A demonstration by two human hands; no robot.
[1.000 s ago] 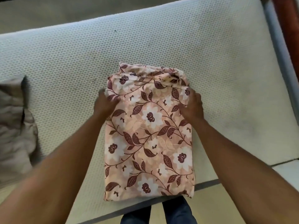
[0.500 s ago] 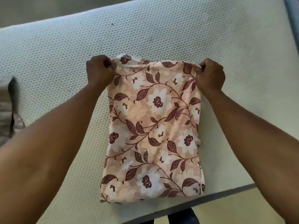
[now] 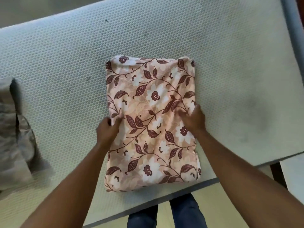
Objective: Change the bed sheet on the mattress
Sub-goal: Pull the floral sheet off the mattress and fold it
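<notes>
Folded floral sheet lies flat on bare honeycomb-textured mattress, near its front edge. My L hand pinches the sheet's left edge at mid-length. R hand has fingers curled, bunching the top layer near the right edge. Half a sec ago both gripped the far corners. Crumpled grey cloth sits far left. Pale floor and my jeans below.
</notes>
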